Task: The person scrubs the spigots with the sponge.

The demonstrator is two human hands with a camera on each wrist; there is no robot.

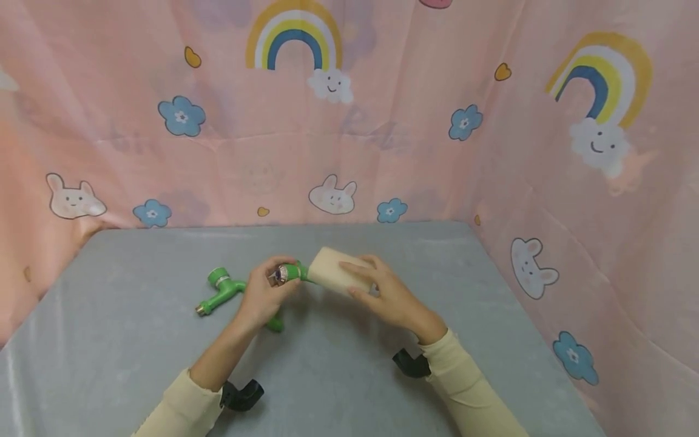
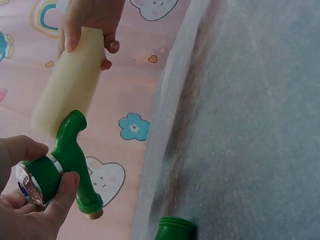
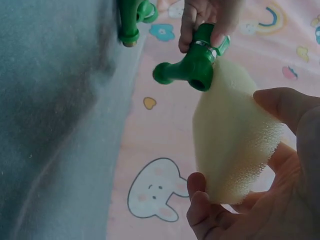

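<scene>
My left hand [image 1: 263,294] grips a green faucet [image 2: 72,155] by its ribbed collar, above the table. A shiny metal cap with a dark blue centre shows at the faucet's handle end, and a brass thread at another end. My right hand [image 1: 388,291] holds a cream-coloured sponge [image 1: 335,270] between thumb and fingers. In the right wrist view the sponge [image 3: 232,130] meets the faucet's body [image 3: 197,65], apparently touching it. A second green faucet [image 1: 221,294] lies on the table behind and left of my left hand, which partly hides it.
The table [image 1: 327,376] has a grey-blue cover. Pink printed curtains [image 1: 229,158] stand at its back and right side. Black curved wrist mounts [image 1: 243,396] hang below both forearms. Another part of a green faucet [image 2: 175,229] shows at the bottom of the left wrist view.
</scene>
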